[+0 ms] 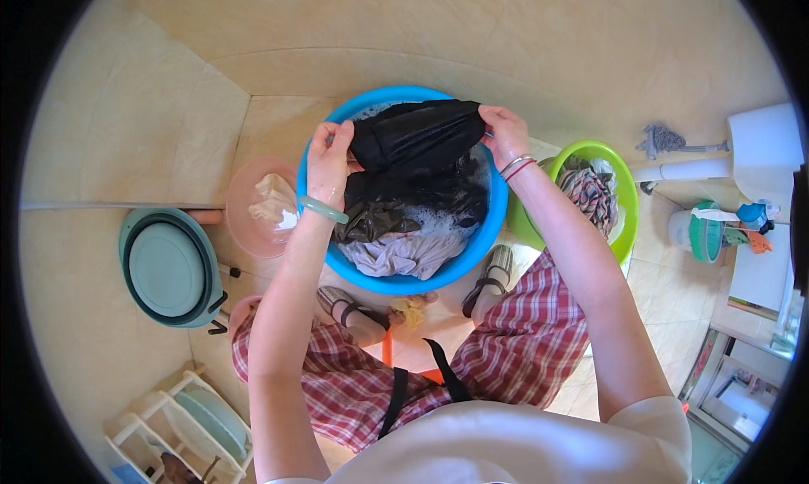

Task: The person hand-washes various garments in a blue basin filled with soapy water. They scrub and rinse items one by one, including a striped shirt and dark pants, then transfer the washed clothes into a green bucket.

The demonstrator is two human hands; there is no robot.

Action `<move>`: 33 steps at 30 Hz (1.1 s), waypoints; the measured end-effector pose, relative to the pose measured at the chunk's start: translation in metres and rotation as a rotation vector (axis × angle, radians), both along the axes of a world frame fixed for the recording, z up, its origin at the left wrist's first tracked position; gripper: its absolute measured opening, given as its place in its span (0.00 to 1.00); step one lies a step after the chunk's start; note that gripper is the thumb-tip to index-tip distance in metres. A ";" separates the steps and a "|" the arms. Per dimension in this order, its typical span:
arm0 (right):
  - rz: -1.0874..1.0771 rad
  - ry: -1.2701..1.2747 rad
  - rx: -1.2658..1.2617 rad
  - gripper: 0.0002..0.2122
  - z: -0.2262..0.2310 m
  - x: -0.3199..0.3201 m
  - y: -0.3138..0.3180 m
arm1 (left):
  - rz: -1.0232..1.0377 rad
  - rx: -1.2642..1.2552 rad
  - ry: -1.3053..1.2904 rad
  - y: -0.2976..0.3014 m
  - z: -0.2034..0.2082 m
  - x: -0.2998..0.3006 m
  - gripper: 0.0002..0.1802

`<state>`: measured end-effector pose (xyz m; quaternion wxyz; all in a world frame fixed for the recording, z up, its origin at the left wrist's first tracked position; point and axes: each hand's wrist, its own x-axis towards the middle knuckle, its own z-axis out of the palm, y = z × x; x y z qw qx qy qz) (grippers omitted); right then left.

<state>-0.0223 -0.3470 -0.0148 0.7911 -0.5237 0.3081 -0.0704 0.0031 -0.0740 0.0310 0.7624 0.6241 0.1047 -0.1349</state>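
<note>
A wet black garment [417, 139] is stretched between my two hands over a blue basin [499, 206]. My left hand [329, 160], with a pale green bangle at the wrist, pinches its left end. My right hand [504, 136], wearing thin bracelets, grips the upper right corner. The garment's lower part hangs into the basin, among dark wet cloth and suds [447, 223]. A light grey-lilac cloth [400, 255] lies at the basin's near side. What exact kind of garment the black one is, I cannot tell.
Right of the blue basin stands a green basin [624, 240] with striped clothes [587, 191]. On the left, a pink basin [244, 240] holds a pale cloth [274, 199]. A folding teal basin [168, 269] leans by the wall. My sandalled feet flank some yellowish cloth [410, 312].
</note>
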 end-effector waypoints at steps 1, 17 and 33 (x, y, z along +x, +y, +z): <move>0.026 -0.008 -0.031 0.07 -0.006 0.000 0.001 | -0.015 -0.059 0.013 0.000 0.006 0.001 0.12; 0.792 -0.053 -0.124 0.09 -0.019 -0.031 0.061 | 0.001 -0.431 0.053 0.000 0.085 -0.007 0.10; 0.406 -0.215 0.383 0.09 0.043 -0.003 0.064 | -0.328 0.167 0.181 0.011 -0.054 -0.048 0.33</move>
